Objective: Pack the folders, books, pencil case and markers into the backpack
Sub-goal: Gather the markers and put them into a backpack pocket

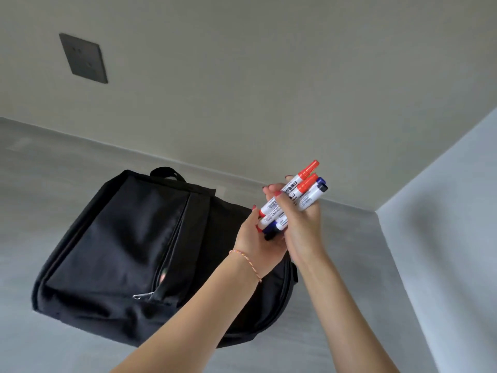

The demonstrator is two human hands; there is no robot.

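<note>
A black backpack (pixel 129 246) lies flat on the grey table, its handle toward the wall and a front zipper partly open with the pull near the front. Above its right edge both my hands hold a bundle of several markers (pixel 298 195) with white barrels and red, blue and black caps. My right hand (pixel 301 227) grips the middle of the bundle from the right. My left hand (pixel 255 238) cups the lower ends of the markers from the left. No folders, books or pencil case are in view.
The grey table (pixel 53 184) meets a beige wall at the back, and a pale wall (pixel 443 238) closes the right side. A dark wall socket plate (pixel 83 58) sits on the back wall at upper left.
</note>
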